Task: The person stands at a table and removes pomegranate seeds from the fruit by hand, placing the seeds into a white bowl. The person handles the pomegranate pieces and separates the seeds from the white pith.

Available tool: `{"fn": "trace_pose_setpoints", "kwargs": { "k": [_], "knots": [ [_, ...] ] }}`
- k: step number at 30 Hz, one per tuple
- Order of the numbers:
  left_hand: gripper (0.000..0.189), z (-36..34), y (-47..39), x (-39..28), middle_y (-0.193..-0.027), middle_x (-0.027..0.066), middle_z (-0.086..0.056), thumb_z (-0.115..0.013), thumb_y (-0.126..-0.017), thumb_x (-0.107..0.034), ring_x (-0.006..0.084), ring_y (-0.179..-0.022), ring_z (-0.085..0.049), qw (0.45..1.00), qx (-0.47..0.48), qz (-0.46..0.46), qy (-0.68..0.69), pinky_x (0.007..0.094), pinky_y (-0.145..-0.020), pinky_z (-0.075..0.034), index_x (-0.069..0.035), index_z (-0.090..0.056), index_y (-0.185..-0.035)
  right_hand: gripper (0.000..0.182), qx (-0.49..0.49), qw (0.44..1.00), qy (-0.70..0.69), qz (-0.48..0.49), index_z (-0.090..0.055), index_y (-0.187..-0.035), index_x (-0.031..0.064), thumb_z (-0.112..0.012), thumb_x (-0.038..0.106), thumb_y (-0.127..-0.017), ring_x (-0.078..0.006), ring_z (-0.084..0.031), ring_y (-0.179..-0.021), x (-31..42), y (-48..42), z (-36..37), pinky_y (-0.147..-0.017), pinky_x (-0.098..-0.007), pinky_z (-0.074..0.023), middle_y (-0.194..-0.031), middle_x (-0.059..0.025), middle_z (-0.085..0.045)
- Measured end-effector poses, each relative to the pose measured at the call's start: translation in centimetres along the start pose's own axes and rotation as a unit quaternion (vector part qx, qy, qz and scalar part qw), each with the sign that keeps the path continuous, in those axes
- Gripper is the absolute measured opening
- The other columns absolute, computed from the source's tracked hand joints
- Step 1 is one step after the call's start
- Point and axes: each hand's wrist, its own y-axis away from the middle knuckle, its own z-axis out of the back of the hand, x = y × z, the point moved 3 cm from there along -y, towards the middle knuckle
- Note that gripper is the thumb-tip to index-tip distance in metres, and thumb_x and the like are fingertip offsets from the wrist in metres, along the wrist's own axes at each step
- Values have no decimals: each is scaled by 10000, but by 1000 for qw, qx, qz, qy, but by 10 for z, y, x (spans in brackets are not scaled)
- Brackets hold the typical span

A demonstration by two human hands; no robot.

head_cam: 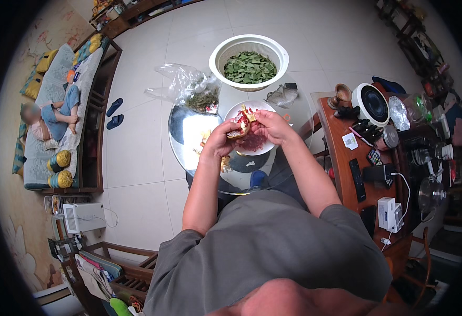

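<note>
My left hand (220, 140) grips an opened piece of pomegranate (239, 125), its red seeds and pale yellow rind showing. At the piece's upper right, my right hand (273, 126) pinches a bit of yellowish rind or membrane (250, 117). Both hands are over a white plate (233, 112), which holds a heap of loose red seeds (254, 143) and a few more at its far side. Left of the plate, rind scraps (225, 164) lie on the round glass table (177, 146), partly hidden by my left hand and forearm.
Beyond the plate stands a white colander (216, 67) of green leaves (250, 68). A clear plastic bag (172, 81) with dried plant matter and a crumpled bag (282, 96) flank it. To the right, a wooden table (343, 148) bears an induction cooker (374, 104). A person (63, 114) lies on a couch.
</note>
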Motion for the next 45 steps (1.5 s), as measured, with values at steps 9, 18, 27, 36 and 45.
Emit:
{"fn": "trace_pose_setpoints", "kwargs": {
  "k": [9, 18, 27, 36, 45],
  "knots": [
    [302, -3, 5, 6, -1007, 135, -698, -641, -855, -156, 240, -833, -686, 998, -34, 2, 57, 305, -648, -530, -11, -616, -1119, 164, 12, 993, -112, -24, -584, -1125, 23, -494, 138, -1051, -104, -636, -719, -7, 1, 1, -683, -243, -557, -882, -46, -646],
    [389, -2, 6, -2, -993, 112, -685, -633, -844, -95, 213, -805, -691, 999, -19, 16, 39, 323, -662, -559, -13, -565, -1218, 206, 11, 999, 34, -17, -595, -1094, 19, -494, 193, -1052, -134, -651, -764, 12, 13, -11, -680, -250, -572, -924, -82, -661],
    [386, 23, 25, -33, -1045, 78, -670, -603, -843, -23, 164, -885, -678, 991, -37, -22, -130, 308, -793, -572, -4, -578, -1228, 348, -82, 980, 156, -97, -582, -1211, 3, -421, 282, -1077, -148, -658, -953, -31, 30, -41, -853, -285, -557, -1089, -122, -675],
    [423, 27, 33, -43, -1009, 107, -672, -632, -843, -32, 202, -843, -697, 984, -88, -80, -135, 341, -742, -600, 24, -532, -1251, 378, -26, 983, 175, 54, -528, -1345, -28, -483, 201, -1048, -127, -548, -1153, -69, 24, -91, -1019, -298, -422, -1243, -82, -617],
    [406, 24, 34, -43, -977, 62, -677, -619, -838, -30, 150, -784, -668, 980, -107, -100, -138, 281, -660, -548, -20, -560, -1239, 239, -137, 965, 213, 65, -634, -1163, 16, -542, 126, -972, -166, -659, -884, -33, 13, -41, -760, -301, -543, -1067, -98, -677]
  ]
}}
